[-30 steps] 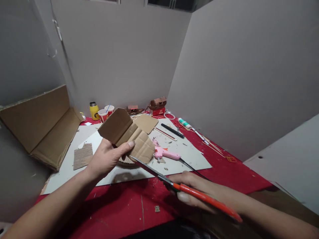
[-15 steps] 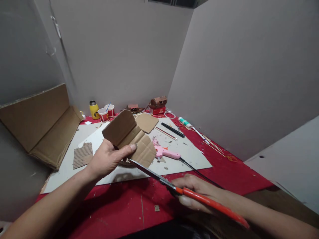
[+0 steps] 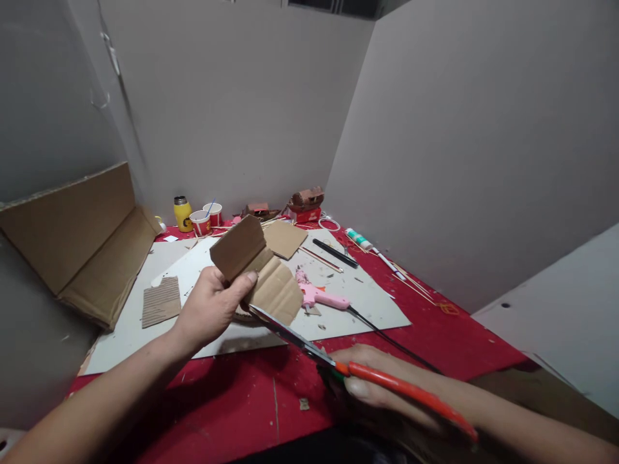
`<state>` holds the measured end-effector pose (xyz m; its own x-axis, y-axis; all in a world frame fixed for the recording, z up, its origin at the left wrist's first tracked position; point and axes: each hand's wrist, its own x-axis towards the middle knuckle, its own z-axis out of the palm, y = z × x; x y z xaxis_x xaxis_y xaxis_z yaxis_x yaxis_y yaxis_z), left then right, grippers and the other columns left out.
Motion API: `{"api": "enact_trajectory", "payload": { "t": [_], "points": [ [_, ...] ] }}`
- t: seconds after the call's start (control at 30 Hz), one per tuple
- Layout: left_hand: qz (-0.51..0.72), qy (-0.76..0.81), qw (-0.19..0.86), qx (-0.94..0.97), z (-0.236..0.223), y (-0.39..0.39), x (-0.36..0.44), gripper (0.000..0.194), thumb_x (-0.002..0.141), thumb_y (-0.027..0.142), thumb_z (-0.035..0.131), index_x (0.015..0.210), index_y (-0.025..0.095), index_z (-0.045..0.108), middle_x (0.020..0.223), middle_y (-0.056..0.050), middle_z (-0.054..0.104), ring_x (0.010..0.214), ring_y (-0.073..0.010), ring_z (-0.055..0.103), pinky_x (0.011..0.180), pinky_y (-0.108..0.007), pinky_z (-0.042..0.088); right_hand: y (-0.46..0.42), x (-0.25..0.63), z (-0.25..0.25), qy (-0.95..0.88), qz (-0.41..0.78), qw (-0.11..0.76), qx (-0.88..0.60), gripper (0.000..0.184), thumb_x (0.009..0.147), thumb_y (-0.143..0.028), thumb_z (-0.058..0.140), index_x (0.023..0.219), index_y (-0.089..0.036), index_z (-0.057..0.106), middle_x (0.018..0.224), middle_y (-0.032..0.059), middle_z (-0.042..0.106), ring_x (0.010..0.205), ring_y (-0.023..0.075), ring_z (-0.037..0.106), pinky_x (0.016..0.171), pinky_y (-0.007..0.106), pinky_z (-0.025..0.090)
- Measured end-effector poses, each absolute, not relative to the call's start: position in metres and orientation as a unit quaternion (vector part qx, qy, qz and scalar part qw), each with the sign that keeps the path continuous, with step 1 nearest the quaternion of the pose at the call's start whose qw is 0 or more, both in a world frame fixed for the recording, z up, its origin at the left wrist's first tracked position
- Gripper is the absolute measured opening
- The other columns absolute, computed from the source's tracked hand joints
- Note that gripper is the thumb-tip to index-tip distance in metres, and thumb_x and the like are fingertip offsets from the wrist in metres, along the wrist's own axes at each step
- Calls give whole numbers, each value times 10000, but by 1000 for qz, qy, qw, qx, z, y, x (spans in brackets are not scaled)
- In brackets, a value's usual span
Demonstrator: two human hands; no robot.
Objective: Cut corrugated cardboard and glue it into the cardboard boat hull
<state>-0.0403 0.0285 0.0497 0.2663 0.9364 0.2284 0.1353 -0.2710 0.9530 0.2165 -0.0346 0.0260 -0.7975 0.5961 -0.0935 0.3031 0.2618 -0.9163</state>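
Observation:
My left hand (image 3: pixel 213 303) grips a creased piece of brown cardboard (image 3: pixel 275 288) by its near edge, thumb on top. The piece is folded, with its far flap tilted up. My right hand (image 3: pixel 372 374) is closed round a pair of scissors (image 3: pixel 309 350) with orange-red handles. The blades point up and left, and their tips lie at the cardboard's lower edge, near my left thumb. Just beyond the cardboard, on the white board (image 3: pixel 372 316), lies a pink glue gun (image 3: pixel 324 296).
A large folded cardboard sheet (image 3: pixel 97 245) leans at the left. Corrugated (image 3: pixel 162 303) and flat cardboard pieces (image 3: pixel 285 238) lie on the board, with a black pen-like tool (image 3: pixel 335 252). Behind stand a yellow bottle (image 3: pixel 182 214), paper cups (image 3: pixel 200 223) and small brown models (image 3: pixel 307 198). Walls enclose the red table.
The cardboard's far flap has shifted slightly right and turned in my left hand. My right hand and the scissors have moved a little to the left.

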Motion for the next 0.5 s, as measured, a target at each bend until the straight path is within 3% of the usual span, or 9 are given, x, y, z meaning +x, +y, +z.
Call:
{"api": "enact_trajectory", "payload": {
  "t": [0.3, 0.5],
  "points": [
    [446, 409, 444, 661, 55, 21, -35, 237, 830, 362, 581, 780, 162, 698, 765, -22, 665, 729, -180, 590, 643, -266, 491, -37, 219, 20, -742, 579, 148, -303, 471, 938, -600, 372, 693, -200, 339, 630, -53, 287, 562, 95, 268, 506, 251, 241],
    [417, 422, 436, 677, 57, 21, -39, 258, 832, 376, 583, 680, 176, 644, 589, 2, 574, 682, -184, 591, 606, -261, 482, -39, 219, 15, -726, 593, 163, -309, 505, 901, -622, 447, 648, -206, 314, 587, -68, 261, 524, 78, 232, 466, 240, 203]
  ]
}}
